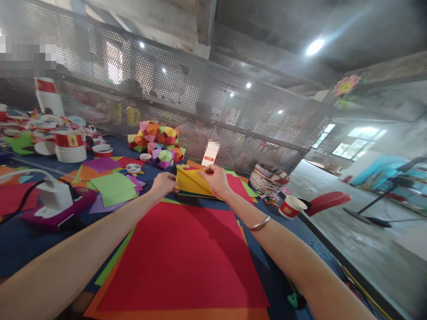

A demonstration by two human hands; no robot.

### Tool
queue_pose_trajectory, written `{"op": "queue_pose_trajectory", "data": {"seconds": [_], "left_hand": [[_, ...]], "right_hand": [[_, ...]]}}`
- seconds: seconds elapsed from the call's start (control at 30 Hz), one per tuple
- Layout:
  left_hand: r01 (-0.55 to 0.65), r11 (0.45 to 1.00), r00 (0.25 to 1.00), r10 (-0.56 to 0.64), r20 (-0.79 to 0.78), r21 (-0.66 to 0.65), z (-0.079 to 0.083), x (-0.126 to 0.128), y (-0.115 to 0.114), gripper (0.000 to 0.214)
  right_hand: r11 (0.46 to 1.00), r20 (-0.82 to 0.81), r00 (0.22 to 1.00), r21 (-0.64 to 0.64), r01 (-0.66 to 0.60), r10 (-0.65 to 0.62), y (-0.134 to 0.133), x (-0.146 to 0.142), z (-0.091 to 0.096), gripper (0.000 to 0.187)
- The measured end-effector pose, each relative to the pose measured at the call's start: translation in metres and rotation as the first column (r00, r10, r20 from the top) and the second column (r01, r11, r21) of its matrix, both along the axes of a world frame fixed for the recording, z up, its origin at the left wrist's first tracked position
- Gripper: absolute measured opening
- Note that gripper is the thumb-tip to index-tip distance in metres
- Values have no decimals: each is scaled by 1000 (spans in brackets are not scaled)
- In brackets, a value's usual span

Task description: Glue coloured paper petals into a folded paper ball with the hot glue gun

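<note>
Both hands grip a folded sheet of yellow paper (190, 181) beyond the big paper stack. My left hand (164, 183) pinches its left edge between thumb and fingers. At the upper right of the sheet, my right hand (215, 178) is closed on its edge; a silver bangle circles that wrist. A diagonal crease or flap runs across the yellow paper. Nearest me lies a large red sheet (187, 258), on top of orange and green sheets. More red and green paper lies behind the right hand.
On the left are a purple power strip (80, 200) with a white charger (55, 195), green paper squares (113, 186) and stacked paper cups (70, 146). Folded paper balls (163, 142) stand before the perforated metal screen (233, 106). A woven basket (267, 175) and paper cup (292, 207) stand right.
</note>
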State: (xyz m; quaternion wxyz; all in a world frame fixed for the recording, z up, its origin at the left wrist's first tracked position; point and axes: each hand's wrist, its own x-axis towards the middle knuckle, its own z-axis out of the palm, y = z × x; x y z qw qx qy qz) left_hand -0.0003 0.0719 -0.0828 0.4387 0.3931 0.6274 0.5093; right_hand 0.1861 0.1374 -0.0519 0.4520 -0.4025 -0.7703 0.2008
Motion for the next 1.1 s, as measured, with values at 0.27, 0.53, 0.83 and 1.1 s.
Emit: {"op": "queue_pose_trajectory", "data": {"seconds": [0.27, 0.53, 0.83, 1.1], "left_hand": [[-53, 998, 999, 54, -4, 31, 12, 5, -11, 23], [90, 996, 961, -80, 263, -26, 15, 19, -16, 22], [139, 990, 958, -131, 257, -15, 10, 13, -17, 23], [121, 992, 976, -114, 184, -27, 7, 15, -17, 20]], "right_hand": [[996, 54, 995, -51, -80, 82, -6, -6, -12, 23], [954, 202, 934, -126, -273, 294, -17, -5, -15, 35], [965, 444, 858, -80, -250, 259, -22, -6, -24, 47], [977, 608, 770, -52, -206, 194, -34, -13, -33, 47]]}}
